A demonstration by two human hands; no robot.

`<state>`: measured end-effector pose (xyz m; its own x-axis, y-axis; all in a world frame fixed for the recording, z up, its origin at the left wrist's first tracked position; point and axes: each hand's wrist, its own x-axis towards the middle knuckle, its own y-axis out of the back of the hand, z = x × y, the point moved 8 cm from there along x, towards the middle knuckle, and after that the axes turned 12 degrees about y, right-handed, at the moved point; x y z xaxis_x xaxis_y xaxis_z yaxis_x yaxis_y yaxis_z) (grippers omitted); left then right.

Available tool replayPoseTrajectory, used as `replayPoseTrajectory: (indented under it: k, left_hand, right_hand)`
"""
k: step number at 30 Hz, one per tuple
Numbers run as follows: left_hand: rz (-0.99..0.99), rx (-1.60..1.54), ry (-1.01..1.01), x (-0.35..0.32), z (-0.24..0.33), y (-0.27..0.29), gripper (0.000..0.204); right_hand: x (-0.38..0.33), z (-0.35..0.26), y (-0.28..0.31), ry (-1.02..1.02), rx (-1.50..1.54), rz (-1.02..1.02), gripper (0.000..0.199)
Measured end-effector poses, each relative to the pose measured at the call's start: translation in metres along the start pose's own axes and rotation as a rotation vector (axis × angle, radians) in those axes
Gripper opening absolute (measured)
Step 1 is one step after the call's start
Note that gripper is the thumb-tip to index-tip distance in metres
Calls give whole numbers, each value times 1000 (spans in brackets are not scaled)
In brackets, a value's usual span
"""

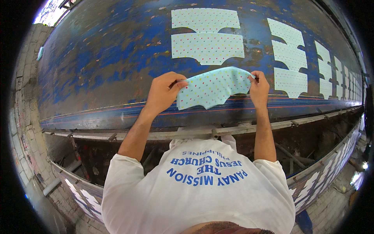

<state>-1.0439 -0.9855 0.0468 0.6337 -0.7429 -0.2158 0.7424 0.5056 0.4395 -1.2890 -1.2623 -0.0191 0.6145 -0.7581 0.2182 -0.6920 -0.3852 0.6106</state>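
Note:
Between my two hands hangs a light mint-green cut fabric piece [214, 87] with small coloured dots. My left hand [166, 87] pinches its left upper corner, and my right hand [258, 87] pinches the right upper corner. Its lower edge droops over the near part of a long table [105, 70] with a worn, blue-stained dark top. Just beyond it, two dotted pieces of like shape lie flat, a nearer one [206, 46] and a farther one [205, 20]. To the right, another column of dotted pieces [290, 80] is laid out flat.
More columns of pieces [324, 68] run along the table toward the right. A metal rail [175, 134] with short pegs follows the near edge. Behind me stands a second table [311, 189] with pale pieces on it. A brick-paved floor [25, 117] borders the left side.

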Motion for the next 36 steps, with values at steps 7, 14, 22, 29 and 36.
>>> replayPoseTrajectory:
  k: [7,14,22,29,36]
  left_hand:
    - [188,118,-107,67,-2,44,15]
    - [284,401,17,190,-63,34,25]
    - [291,601,215,216,-83,23,24]
    - [389,747,322,219,-64,12,20]
    - [356,900,365,221,-59,5,26]
  right_hand:
    - [67,-10,6,109,-24,102,17]
    - [163,18,-60,189,-132,26,22]
    - [189,32,-87,232,-338,-270,24]
    - [203,32,-89,175,-299,-495,28]
    - [201,32,-99,255,-279,-544,37]
